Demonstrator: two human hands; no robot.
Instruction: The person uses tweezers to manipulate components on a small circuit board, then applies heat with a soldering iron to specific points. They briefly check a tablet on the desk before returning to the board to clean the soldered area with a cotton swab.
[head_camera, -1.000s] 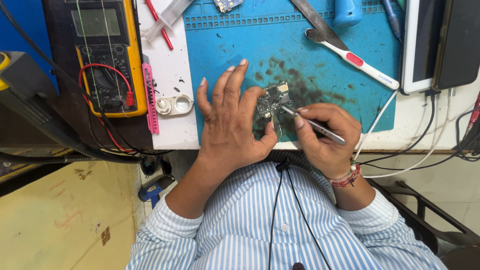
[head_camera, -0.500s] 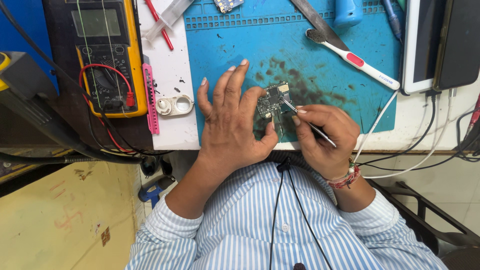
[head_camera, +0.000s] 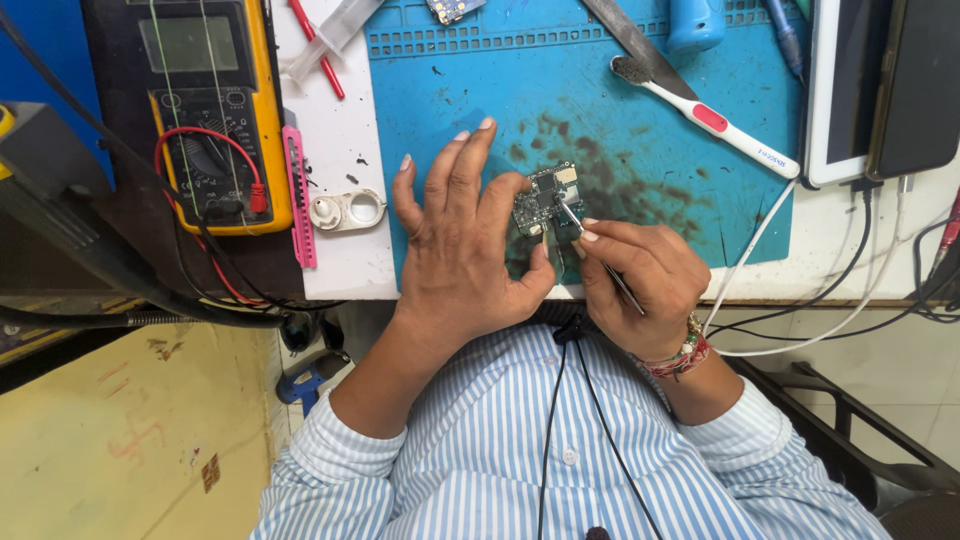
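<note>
Green and studded with small silver parts, the little circuit board (head_camera: 546, 200) lies on the stained blue silicone work mat (head_camera: 640, 120), near its front edge. The left hand (head_camera: 465, 250) pins its left edge, fingers splayed flat. The right hand (head_camera: 640, 275) pinches thin metal tweezers (head_camera: 590, 250) (tips on the board), their long axis slanting up-left from the grip.

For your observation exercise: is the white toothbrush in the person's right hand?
No: the right hand holds thin metal tweezers at the small circuit board, while the toothbrush lies untouched on the blue mat.
</note>
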